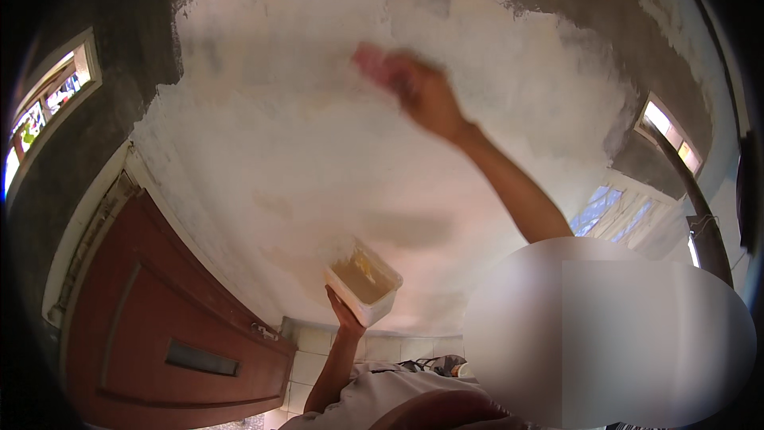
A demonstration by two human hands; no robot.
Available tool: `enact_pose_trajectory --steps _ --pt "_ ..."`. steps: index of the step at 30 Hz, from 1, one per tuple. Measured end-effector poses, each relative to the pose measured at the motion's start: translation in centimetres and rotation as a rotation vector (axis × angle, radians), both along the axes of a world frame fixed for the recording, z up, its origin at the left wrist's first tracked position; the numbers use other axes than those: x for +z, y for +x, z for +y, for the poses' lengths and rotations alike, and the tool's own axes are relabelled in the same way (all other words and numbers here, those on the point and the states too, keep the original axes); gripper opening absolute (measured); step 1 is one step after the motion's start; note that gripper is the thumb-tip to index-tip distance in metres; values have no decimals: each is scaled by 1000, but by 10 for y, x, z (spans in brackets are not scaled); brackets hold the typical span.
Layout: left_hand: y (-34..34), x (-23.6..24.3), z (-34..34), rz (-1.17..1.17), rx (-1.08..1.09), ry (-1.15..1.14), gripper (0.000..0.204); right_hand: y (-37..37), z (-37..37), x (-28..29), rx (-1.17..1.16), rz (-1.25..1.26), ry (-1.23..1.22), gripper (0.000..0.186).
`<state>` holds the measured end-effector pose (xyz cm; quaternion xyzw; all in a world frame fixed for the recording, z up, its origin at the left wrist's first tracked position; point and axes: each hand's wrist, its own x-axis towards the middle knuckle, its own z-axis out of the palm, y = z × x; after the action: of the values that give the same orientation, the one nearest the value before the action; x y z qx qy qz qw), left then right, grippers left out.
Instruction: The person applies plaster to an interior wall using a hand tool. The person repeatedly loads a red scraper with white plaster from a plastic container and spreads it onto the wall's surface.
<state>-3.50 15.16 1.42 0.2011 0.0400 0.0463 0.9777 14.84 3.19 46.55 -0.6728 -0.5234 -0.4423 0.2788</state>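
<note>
Rough whitewashed wall (318, 127); left hand (344, 314) grips rectangular plastic tub (364, 280); right hand (426, 95) blurred.

White-coated wall (318, 151), grey patches; red-brown door (159, 326); bright windows (48, 103); tiled floor (318, 350).

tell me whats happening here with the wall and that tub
A person is working on a wall that is largely covered in a whitish coat, with bare grey patches at the edges. The right hand, raised and blurred, presses a pinkish pad or sponge against the wall. The left hand holds up a white rectangular tub, tilted, with a yellowish-brown liquid inside. A reddish-brown door is at lower left.
</note>
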Motion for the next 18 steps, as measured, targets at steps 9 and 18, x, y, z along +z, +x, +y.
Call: enact_pose_trajectory --steps 9,18 --pt "16 5 0 -31 -10 -78 78 42 -24 215 -671 148 48 43" --pt "14 5 3 -42 9 -50 81 29 -55 238 -426 -532 42 38"
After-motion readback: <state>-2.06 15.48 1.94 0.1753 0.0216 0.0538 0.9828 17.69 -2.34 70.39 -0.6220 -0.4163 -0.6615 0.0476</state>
